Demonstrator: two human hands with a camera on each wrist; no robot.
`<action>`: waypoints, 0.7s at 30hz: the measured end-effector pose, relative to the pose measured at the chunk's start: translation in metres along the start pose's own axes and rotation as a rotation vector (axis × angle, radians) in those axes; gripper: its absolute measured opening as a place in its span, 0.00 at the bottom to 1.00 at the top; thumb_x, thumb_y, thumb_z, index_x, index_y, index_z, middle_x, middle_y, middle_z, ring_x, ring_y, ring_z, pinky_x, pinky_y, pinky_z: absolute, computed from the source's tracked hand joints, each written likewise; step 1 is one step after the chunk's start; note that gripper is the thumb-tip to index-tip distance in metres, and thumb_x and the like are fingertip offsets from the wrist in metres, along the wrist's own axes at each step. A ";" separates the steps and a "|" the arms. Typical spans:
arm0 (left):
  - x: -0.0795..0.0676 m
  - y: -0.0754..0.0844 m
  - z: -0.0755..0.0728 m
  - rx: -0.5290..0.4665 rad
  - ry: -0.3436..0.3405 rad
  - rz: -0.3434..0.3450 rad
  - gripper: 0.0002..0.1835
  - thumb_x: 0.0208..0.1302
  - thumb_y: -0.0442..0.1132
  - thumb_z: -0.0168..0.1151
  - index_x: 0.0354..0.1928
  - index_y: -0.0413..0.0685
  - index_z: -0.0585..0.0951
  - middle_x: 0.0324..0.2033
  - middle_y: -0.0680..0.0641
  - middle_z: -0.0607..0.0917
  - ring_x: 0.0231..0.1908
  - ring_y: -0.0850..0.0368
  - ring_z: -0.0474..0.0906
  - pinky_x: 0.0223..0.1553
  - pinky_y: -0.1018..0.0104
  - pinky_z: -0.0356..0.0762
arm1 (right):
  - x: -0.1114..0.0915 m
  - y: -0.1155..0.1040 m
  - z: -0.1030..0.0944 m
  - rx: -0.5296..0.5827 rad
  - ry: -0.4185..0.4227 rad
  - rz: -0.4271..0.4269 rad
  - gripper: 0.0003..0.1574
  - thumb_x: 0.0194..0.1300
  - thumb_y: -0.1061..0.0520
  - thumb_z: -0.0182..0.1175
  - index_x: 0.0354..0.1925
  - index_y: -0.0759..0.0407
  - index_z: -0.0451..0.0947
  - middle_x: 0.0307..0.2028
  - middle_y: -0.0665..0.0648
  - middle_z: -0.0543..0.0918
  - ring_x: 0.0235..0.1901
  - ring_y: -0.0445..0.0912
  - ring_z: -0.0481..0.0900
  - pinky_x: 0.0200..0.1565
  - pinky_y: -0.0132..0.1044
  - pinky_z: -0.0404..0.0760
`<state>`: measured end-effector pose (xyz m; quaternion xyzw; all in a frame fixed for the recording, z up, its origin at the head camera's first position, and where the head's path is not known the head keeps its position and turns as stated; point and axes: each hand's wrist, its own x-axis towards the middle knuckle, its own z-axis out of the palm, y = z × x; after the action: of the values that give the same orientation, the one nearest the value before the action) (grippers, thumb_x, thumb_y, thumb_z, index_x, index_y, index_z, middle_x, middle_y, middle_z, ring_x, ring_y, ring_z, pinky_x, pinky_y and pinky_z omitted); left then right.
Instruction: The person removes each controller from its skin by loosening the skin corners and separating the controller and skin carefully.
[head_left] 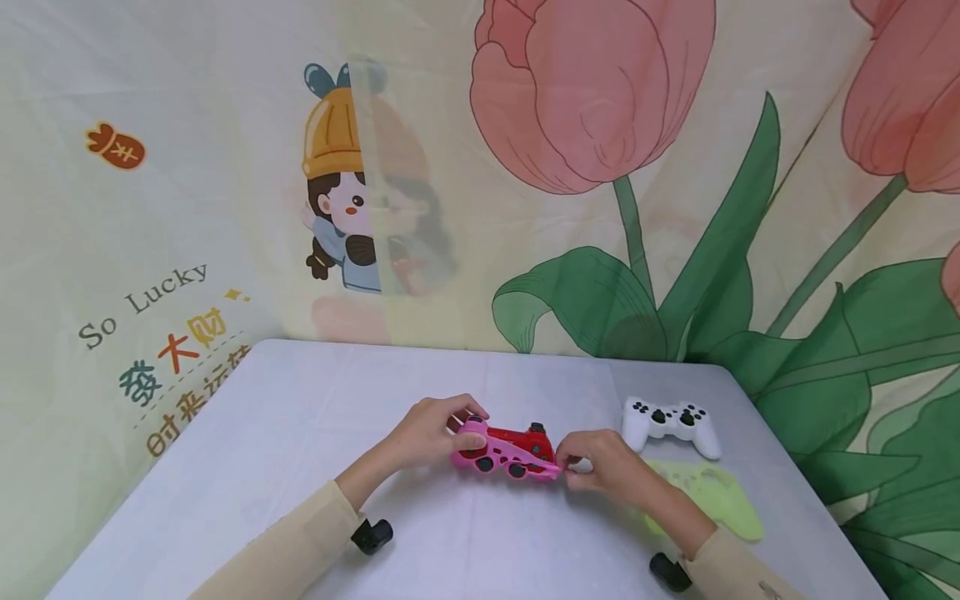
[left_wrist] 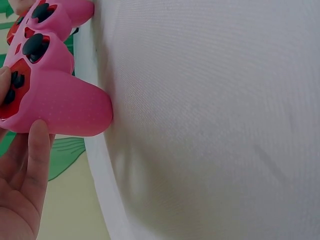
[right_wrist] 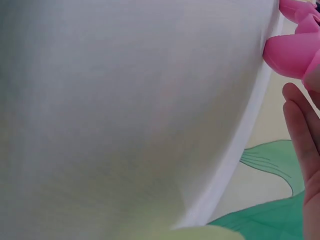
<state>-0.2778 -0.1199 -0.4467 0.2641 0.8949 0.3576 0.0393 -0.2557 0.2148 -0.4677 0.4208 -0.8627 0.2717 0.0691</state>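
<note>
A red game controller (head_left: 512, 437) is partly covered by a pink silicone sleeve (left_wrist: 70, 105), with its black sticks poking through the holes. My left hand (head_left: 429, 433) grips the left end, the thumb on top beside the direction buttons and the fingers beneath. At the other end, my right hand (head_left: 609, 465) pinches the edge of the pink sleeve, where red shell still shows along the far side. In the left wrist view the left grip is fully inside the sleeve. The right wrist view catches only part of the sleeve and the right fingers (right_wrist: 300, 130).
On the right of the white-clothed table (head_left: 315, 392) lies a white game controller (head_left: 637, 431). In front of it, partly behind my right forearm, is a yellow-green silicone sleeve (head_left: 722, 502). A printed curtain (head_left: 435, 125) hangs behind the table.
</note>
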 end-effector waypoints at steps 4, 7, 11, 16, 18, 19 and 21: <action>0.001 0.001 0.001 -0.001 0.003 -0.010 0.19 0.66 0.54 0.75 0.57 0.63 0.84 0.47 0.56 0.89 0.45 0.59 0.84 0.49 0.54 0.80 | 0.000 0.000 -0.002 0.003 -0.001 0.011 0.16 0.56 0.70 0.73 0.37 0.50 0.86 0.36 0.42 0.88 0.37 0.34 0.85 0.42 0.32 0.87; 0.001 0.001 0.001 -0.002 0.003 -0.021 0.19 0.67 0.54 0.75 0.57 0.64 0.84 0.47 0.56 0.89 0.45 0.59 0.84 0.49 0.54 0.80 | 0.000 -0.001 -0.003 0.002 -0.002 0.013 0.16 0.56 0.70 0.73 0.37 0.50 0.86 0.36 0.43 0.88 0.37 0.34 0.85 0.42 0.32 0.87; 0.000 0.001 0.002 0.005 0.011 -0.024 0.19 0.67 0.53 0.75 0.57 0.64 0.84 0.47 0.56 0.88 0.45 0.58 0.84 0.48 0.55 0.79 | -0.001 -0.004 -0.003 0.015 0.004 0.016 0.17 0.58 0.70 0.75 0.38 0.49 0.86 0.37 0.42 0.87 0.38 0.34 0.84 0.42 0.31 0.87; 0.001 0.000 0.003 0.018 0.020 -0.022 0.20 0.66 0.53 0.75 0.58 0.61 0.84 0.47 0.55 0.88 0.45 0.58 0.84 0.47 0.55 0.79 | -0.003 -0.005 -0.002 0.028 0.038 -0.003 0.18 0.60 0.70 0.75 0.40 0.48 0.84 0.39 0.42 0.86 0.40 0.35 0.84 0.44 0.32 0.87; 0.001 0.000 0.004 0.019 0.020 -0.021 0.21 0.67 0.53 0.75 0.58 0.60 0.84 0.47 0.55 0.88 0.45 0.58 0.84 0.47 0.55 0.79 | -0.004 -0.005 -0.002 0.033 0.052 -0.003 0.19 0.60 0.70 0.75 0.41 0.48 0.84 0.40 0.42 0.85 0.40 0.36 0.84 0.45 0.33 0.87; 0.001 0.000 0.005 0.019 0.021 -0.021 0.21 0.66 0.53 0.75 0.58 0.60 0.84 0.47 0.55 0.88 0.45 0.58 0.84 0.47 0.55 0.79 | -0.004 -0.005 -0.001 0.035 0.059 0.002 0.19 0.60 0.70 0.75 0.41 0.48 0.83 0.41 0.42 0.85 0.41 0.36 0.84 0.45 0.34 0.88; 0.000 0.001 0.005 0.017 0.023 -0.027 0.21 0.66 0.54 0.75 0.58 0.60 0.84 0.47 0.55 0.88 0.45 0.57 0.84 0.48 0.55 0.79 | -0.004 -0.005 -0.001 0.039 0.073 0.008 0.20 0.60 0.70 0.75 0.42 0.47 0.83 0.41 0.42 0.84 0.42 0.37 0.85 0.45 0.35 0.88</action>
<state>-0.2767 -0.1164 -0.4497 0.2484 0.9017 0.3524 0.0315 -0.2495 0.2158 -0.4665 0.4084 -0.8559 0.3039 0.0911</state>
